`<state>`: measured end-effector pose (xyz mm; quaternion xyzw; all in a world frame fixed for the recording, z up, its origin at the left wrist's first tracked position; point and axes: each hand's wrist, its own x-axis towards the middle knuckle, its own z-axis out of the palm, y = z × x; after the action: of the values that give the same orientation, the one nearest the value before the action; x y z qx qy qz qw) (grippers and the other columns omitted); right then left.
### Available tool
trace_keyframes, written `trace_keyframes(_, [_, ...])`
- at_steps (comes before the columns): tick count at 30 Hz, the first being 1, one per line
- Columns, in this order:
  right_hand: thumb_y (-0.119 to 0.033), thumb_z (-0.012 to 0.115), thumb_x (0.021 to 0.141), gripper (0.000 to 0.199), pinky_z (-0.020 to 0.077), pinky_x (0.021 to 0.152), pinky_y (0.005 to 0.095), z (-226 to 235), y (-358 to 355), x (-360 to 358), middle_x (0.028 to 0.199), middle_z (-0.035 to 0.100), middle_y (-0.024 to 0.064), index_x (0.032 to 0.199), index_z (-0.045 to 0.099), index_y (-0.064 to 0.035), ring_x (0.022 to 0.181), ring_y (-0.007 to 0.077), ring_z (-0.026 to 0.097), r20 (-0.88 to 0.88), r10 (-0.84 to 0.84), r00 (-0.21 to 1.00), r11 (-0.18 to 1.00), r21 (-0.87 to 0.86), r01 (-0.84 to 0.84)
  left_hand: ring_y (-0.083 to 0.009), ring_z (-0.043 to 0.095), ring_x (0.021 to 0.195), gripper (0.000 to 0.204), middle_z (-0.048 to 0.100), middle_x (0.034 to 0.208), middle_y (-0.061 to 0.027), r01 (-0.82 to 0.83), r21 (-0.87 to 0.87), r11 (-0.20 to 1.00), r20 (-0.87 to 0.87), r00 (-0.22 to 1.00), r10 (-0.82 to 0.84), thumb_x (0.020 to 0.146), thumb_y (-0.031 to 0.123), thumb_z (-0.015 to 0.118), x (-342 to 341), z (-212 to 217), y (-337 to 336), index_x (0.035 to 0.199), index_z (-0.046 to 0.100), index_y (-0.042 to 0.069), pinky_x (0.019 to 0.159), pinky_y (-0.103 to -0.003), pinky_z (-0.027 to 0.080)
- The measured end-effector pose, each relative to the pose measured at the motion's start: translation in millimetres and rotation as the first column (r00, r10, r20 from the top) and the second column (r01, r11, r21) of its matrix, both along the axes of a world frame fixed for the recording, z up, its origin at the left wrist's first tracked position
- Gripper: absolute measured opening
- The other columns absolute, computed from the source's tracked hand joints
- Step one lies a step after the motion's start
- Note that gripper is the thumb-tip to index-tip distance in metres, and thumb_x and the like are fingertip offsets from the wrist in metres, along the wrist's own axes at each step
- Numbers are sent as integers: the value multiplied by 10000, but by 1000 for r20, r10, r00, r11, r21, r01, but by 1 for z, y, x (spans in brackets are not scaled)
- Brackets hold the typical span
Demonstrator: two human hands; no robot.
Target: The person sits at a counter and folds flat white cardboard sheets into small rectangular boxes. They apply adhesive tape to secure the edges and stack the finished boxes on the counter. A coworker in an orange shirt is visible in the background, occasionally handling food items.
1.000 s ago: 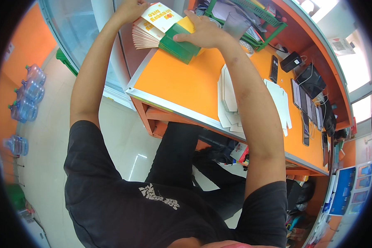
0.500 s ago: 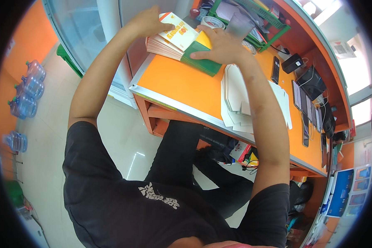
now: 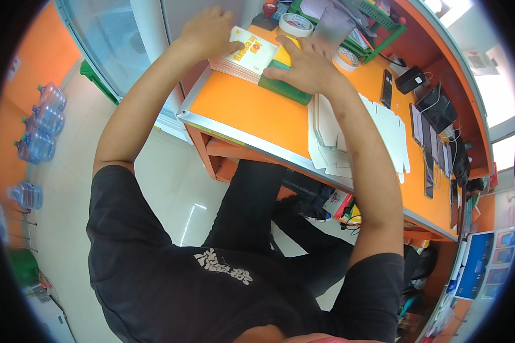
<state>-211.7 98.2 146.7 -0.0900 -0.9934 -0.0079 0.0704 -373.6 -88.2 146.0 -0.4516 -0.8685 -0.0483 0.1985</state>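
Observation:
On the orange desk top lies a stack of flat printed cartons (image 3: 256,47), white with orange lettering on the left part and green and yellow on the right. My right hand (image 3: 309,64) spans its green end, thumb along the near side and fingers over the yellow far side. At the stack's left end is my left hand (image 3: 207,35). Its thumb touches the top carton, while the other fingers stretch out beyond the far-left corner, slightly blurred. Beneath my right forearm, several white die-cut sheets (image 3: 326,134) lie loosely piled, partly hidden by the arm.
Behind the stack are tape rolls (image 3: 296,24), a red-handled stamp (image 3: 269,10), a clear cup (image 3: 332,26) and a green tray rack (image 3: 377,43). Phones (image 3: 429,171) and a black remote (image 3: 387,88) line the desk's right. A glass-door cabinet (image 3: 117,40) borders the left.
The cartons' left edges, fanned out and tilted before, now sit more level and even. My left hand has shifted slightly right; my right hand keeps its place on the green end.

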Motion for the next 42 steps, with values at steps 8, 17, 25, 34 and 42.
trace_keyframes(8, [-777, 560, 733, 985, 255, 1146, 557, -10, 17, -2, 1546, 331, 232, 1530, 346, -239, 1434, 452, 280, -73, 82, 994, 997, 2, -82, -320, 410, 1368, 437, 463, 1471, -137, 420, -116, 900, 72, 908, -414, 1024, 302, 424, 3, -42, 35, 1384, 514, 71, 1135, -432, 339])
trace_keyframes(17, [-851, 384, 784, 1095, 279, 1134, 556, -11, 16, -23, 1515, 398, 225, 1532, 308, -54, 1429, 405, 338, -51, -52, 997, 985, -169, 43, -324, 330, 1408, 494, 392, 1514, -148, 285, -160, 945, 132, 955, -265, 1062, 334, 278, 19, -60, 28, 1484, 394, 106, 1178, -445, 266])
trace_keyframes(25, [-732, 462, 817, 952, 325, 1123, 514, -13, 17, -20, 1476, 472, 182, 1503, 380, -76, 1357, 383, 453, -50, -91, 995, 990, -109, 85, -321, 392, 1368, 514, 476, 1446, -148, 347, -286, 893, 314, 914, -255, 1027, 348, 331, 20, -2, 55, 1432, 433, 48, 1164, -426, 288])
trace_keyframes(34, [-579, 496, 868, 854, 302, 1139, 442, 10, 3, -14, 1396, 482, 320, 1412, 424, 75, 1334, 422, 441, -98, -38, 994, 997, -70, 31, -338, 422, 1349, 503, 466, 1463, -156, 401, 13, 916, 234, 889, -393, 1022, 347, 320, 9, -51, 42, 1384, 490, 41, 1149, -450, 309])
trace_keyframes(42, [-644, 441, 891, 907, 240, 1181, 468, 10, 4, -11, 1474, 428, 281, 1476, 358, 44, 1395, 418, 380, -47, -22, 999, 991, -137, 16, -352, 404, 1354, 525, 462, 1464, -177, 444, 21, 896, 263, 862, -433, 1004, 316, 303, 1, -57, 51, 1411, 452, 19, 1169, -433, 272])
